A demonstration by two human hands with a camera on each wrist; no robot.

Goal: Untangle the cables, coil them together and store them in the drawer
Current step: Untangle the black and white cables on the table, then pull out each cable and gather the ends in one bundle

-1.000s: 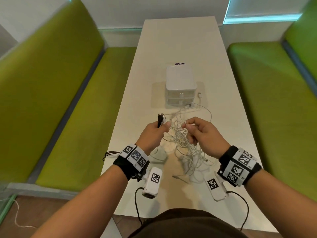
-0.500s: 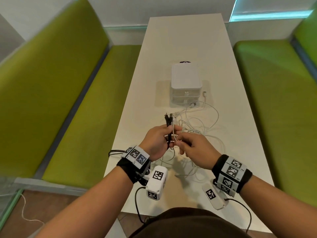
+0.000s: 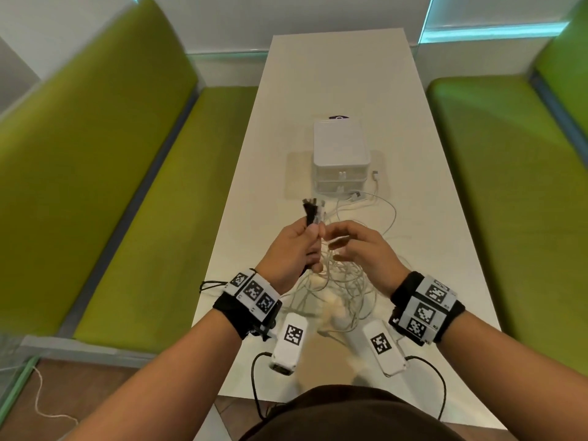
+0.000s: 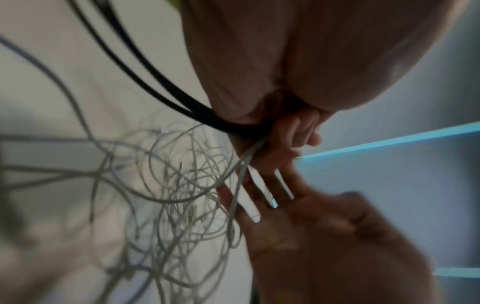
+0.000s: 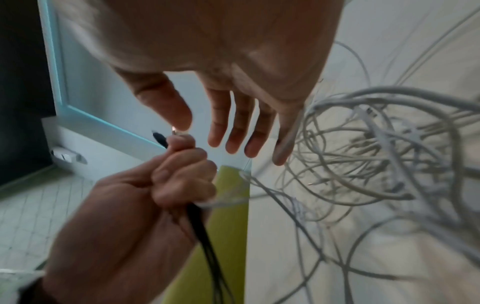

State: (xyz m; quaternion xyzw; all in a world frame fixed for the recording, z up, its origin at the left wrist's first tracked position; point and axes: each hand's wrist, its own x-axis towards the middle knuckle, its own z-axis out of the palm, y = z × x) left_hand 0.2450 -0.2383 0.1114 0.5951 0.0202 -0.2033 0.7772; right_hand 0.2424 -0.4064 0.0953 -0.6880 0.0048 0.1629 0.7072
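Head view: right hand (image 3: 359,249) has let go, fingers spread; left hand (image 3: 294,249) grips gathered cable ends (image 3: 313,211), tangle remains.

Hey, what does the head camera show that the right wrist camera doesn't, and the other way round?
Only the head view shows the white drawer unit on the table, both drawers closed, cable plugs lying at its foot, and the green benches on either side.

Only the right wrist view shows the right hand from the palm side, fingers straight and spread, gripping nothing.

Both show the left hand gripping a bundle of black and white cable ends, with the white tangle hanging below.
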